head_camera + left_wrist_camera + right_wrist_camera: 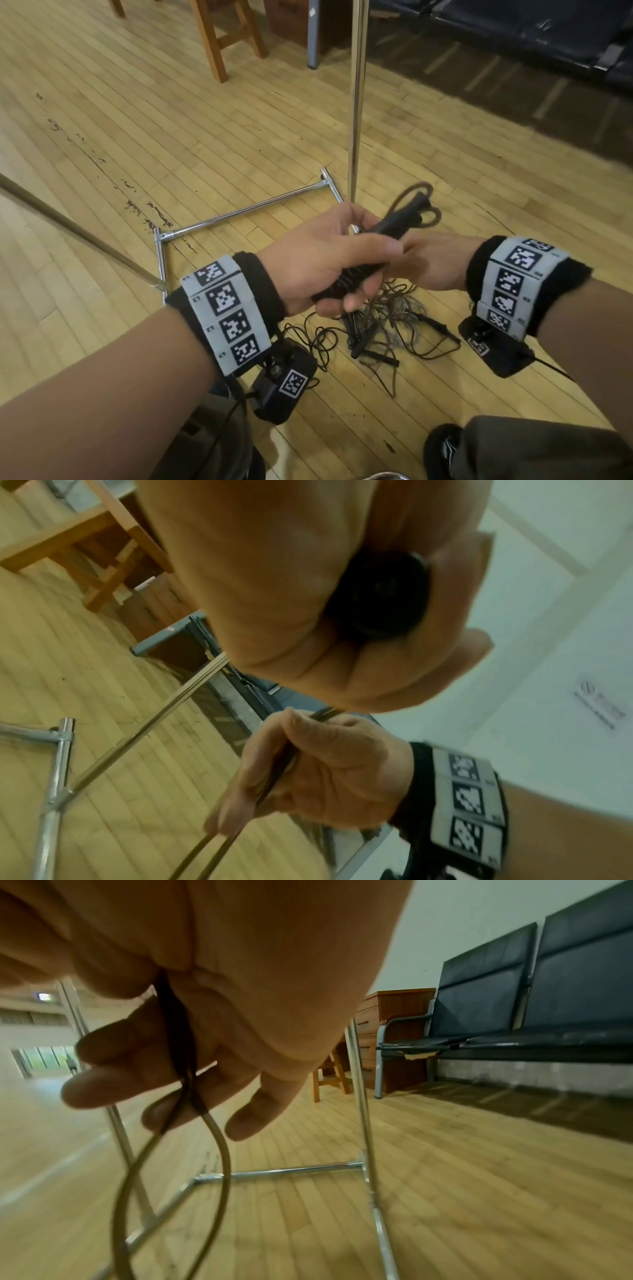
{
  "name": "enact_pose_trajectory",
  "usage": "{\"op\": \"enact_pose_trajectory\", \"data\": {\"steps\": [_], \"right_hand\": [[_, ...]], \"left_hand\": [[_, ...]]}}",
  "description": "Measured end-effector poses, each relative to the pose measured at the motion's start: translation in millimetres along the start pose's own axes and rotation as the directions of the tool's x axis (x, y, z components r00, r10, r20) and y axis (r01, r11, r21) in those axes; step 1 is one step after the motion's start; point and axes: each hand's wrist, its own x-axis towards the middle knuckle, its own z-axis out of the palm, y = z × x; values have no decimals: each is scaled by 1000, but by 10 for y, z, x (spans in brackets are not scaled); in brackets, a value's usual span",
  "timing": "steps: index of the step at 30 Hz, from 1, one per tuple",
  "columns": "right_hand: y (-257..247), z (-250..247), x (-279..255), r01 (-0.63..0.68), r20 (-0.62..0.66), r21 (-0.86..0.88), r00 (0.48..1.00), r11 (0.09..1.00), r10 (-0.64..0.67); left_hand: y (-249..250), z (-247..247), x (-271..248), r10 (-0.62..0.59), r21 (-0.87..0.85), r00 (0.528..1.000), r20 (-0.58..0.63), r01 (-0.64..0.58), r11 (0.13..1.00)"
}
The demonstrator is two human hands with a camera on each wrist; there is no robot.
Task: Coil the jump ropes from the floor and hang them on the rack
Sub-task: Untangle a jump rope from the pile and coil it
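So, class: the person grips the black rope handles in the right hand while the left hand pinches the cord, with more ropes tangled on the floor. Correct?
Not quite: the hands are swapped. The head view shows the left hand gripping the black handles, the right hand pinching the cord. More ropes do lie tangled on the floor.

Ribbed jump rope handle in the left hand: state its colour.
Black ribbed jump rope handle, gripped by the left hand; clearest in the head view.

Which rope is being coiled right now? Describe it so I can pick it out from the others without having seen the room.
Start at the chrome rack standing on the wooden floor. Just in front of its base, the left hand holds black handles while the right hand pinches the cord. That jump rope is the only one lifted and looped; the others lie in a tangled pile on the floor below.
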Motion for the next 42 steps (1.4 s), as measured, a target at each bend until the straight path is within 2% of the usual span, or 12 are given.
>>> {"op": "enact_pose_trajectory", "data": {"steps": [5, 9, 11, 14, 17, 20, 28, 33, 35, 38, 40, 42], "right_hand": [[-24, -160, 76, -30, -79, -365, 997, 930, 2], [-295, -95, 40, -31, -156, -754, 979, 656, -134], [-438, 4, 10, -30, -145, -836, 975, 548, -169], [-506, 120, -31, -20, -164, -861, 957, 508, -239], [-460, 136, -45, 7, -254, -661, 939, 750, -232], [-379, 144, 4, 75, -283, -440, 934, 895, -217], [-146, 110, 77, 158, -156, -33, 974, 987, -162], [2, 11, 51, 78, -124, -190, 987, 979, -103], [39, -55, 39, 74, -82, -249, 992, 966, -97], [15, -102, 58, 29, -129, -363, 988, 931, -81], [-50, -122, 64, -14, -203, -530, 973, 848, -110], [-158, -125, 24, -34, -252, -656, 951, 754, -176]], "left_hand": [[-86, 26, 26, -213, 618, 964, -162, 267, 740], [-145, 22, 45, -261, 869, 933, -249, 334, 366], [-161, 10, 72, -270, 871, 909, -317, 391, 296], [-71, -171, 90, -140, 761, 879, -456, 466, 452], [75, -405, 24, 7, 571, 863, -505, 328, 753], [95, -458, -32, 10, 362, 905, -425, 160, 918], [154, -330, -25, 67, 51, 983, -174, -59, 997], [177, -221, -31, -23, 94, 999, 30, 21, 995], [137, -167, -36, -154, 355, 985, 78, 116, 928], [-19, -14, 0, -337, 757, 941, 20, 206, 620], [-120, 51, 36, -375, 897, 920, -115, 259, 359], [-146, -1, 68, -335, 897, 916, -219, 324, 299]]}}
